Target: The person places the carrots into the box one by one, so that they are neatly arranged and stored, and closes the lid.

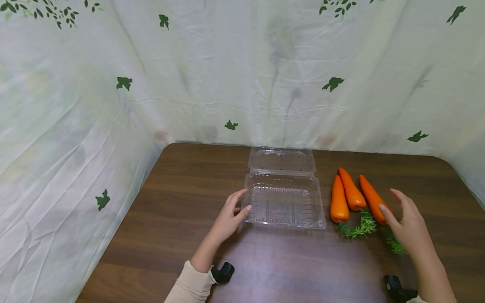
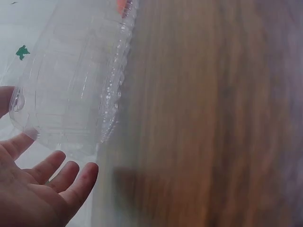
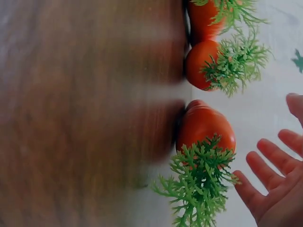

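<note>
A clear plastic clamshell container (image 1: 282, 202) lies with its lid (image 1: 282, 161) folded back. My left hand (image 1: 228, 214) is at the container's left edge, thumb and fingers spread. In the left wrist view a fingertip overlaps the rim of the container (image 2: 75, 85); whether it presses there I cannot tell. Three glossy orange carrots with leafy green tops lie right of the container: a left carrot (image 1: 339, 201), a middle carrot (image 1: 352, 190) and a right carrot (image 1: 373, 198). Beside the right carrot (image 3: 206, 125), my right hand (image 1: 409, 225) holds nothing, its fingers apart.
The brown wooden table (image 1: 182, 189) has rounded far corners. Behind it hangs a pale curtain (image 1: 212, 75) with green leaf prints, which also runs along the left side. The opened lid reaches close to the table's back edge.
</note>
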`<state>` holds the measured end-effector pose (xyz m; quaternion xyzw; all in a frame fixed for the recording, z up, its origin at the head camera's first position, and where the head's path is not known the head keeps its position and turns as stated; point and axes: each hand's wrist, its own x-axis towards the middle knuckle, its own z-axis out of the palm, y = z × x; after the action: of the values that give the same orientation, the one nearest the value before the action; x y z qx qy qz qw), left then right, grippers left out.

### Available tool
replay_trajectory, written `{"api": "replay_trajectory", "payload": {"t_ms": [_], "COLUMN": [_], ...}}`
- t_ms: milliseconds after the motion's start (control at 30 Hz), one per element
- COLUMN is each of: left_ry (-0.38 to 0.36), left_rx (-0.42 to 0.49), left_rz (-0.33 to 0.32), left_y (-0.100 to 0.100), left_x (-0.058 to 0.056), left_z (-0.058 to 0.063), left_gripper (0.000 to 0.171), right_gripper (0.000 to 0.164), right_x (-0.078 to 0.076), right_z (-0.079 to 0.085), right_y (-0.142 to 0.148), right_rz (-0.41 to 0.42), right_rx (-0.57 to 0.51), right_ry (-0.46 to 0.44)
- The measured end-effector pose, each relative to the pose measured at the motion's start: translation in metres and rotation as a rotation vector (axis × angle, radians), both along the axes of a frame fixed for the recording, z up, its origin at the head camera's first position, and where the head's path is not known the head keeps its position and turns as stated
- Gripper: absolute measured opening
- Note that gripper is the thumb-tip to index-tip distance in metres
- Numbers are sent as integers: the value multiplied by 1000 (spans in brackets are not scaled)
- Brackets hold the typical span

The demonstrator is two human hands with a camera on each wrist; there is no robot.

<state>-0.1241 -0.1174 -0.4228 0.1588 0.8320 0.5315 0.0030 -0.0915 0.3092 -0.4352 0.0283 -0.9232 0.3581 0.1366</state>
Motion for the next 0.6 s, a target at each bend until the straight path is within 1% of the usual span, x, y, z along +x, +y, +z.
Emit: {"api": "replay_trajectory", "payload": {"t_ms": [33, 167, 333, 600], "left_ry": [-6, -28, -75, -217], "left_rx": [5, 24, 72, 256], "left_rz": [0, 7, 6, -9], "left_y": [1, 2, 1, 1], "left_x": [2, 3, 1, -1], "left_z": [3, 2, -3, -12], "left_gripper": [47, 46, 47, 49], "right_gripper": [57, 56, 56, 55], "right_x": [0, 2, 3, 4], "right_z": [-1, -5, -11, -24], "right_y": [1, 3, 4, 4], "right_rz": [-5, -19, -26, -73], "right_rx": [-3, -15, -37, -49], "right_ry": [-8, -34, -66, -72]}}
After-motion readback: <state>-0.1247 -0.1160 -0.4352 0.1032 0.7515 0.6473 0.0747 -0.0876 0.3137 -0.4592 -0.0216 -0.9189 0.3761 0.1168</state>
